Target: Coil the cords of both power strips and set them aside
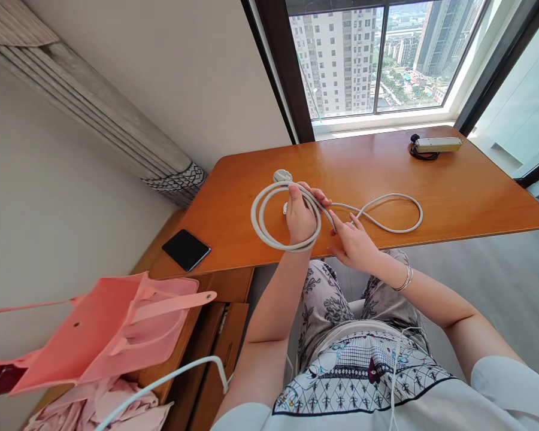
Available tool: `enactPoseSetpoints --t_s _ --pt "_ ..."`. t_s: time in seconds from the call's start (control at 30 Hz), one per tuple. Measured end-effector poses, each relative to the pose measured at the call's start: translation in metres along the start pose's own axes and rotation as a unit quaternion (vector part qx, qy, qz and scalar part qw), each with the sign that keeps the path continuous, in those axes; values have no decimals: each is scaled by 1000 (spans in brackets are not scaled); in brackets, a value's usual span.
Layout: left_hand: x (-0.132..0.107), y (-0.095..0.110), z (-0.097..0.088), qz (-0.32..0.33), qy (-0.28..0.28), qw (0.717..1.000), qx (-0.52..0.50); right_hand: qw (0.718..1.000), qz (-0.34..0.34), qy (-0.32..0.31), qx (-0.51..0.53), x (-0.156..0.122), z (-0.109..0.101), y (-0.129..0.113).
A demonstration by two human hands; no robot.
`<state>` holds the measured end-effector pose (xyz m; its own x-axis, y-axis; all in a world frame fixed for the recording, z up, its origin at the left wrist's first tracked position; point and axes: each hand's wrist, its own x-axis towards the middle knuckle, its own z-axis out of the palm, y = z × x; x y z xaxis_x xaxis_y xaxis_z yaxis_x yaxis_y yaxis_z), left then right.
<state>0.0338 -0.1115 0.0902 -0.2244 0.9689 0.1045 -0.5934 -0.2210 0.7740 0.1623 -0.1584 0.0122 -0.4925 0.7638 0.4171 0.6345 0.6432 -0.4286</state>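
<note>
A white power cable (264,222) is wound into several loose rings around my left hand (302,216). The fingers of that hand are closed on the rings, just above the table's near edge. At the top of the coil sits a white plug (282,175), and a small white end piece (285,208) shows inside the rings. My right hand (354,244) is beside the coil, its fingers on the cable where it leaves the rings; the thumb side is partly hidden. From there the loose length (399,230) lies in a wide loop on the table to the right.
On the wooden table (233,191) lie a black tablet (186,249) at the left and a power strip (438,145) with a black cord at the far right. A pink bag (103,329) stands left, above pink cloth (94,410). A window (381,66) is behind the table.
</note>
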Motion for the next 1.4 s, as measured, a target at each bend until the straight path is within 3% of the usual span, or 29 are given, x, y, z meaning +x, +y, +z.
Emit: enactPoseSetpoints --t_s 0.1,0.27,0.43,0.6,0.77,0.9,0.97,1.07,1.17,1.4 --pt "3 2 6 22 20 999 -24 999 -31 -9 27 0 4 -1" --pt "8 7 8 40 55 996 -57 998 -40 -35 -13 -2 3 1" --pt "4 7 3 49 10 998 -46 999 -19 -28 -18 -2 -4 9" --pt "0 10 3 30 24 998 -41 999 2 7 -37 0 -12 27" --pt "-2 7 -1 22 -4 999 -39 999 6 17 -34 -3 -20 40" --pt "-6 -5 1 36 -1 999 -17 990 -16 142 -9 -6 -26 17" --pt "-8 -12 5 45 -4 999 -16 981 -68 184 -9 -5 -28 -5" --pt "-9 -23 11 65 0 997 -40 972 -171 159 -29 0 -23 -40" --pt "-10 -25 13 57 7 997 -48 973 -172 142 -51 5 -13 -59" --pt "-15 -14 5 -32 -27 999 -22 968 -158 136 -137 4 -7 -50"
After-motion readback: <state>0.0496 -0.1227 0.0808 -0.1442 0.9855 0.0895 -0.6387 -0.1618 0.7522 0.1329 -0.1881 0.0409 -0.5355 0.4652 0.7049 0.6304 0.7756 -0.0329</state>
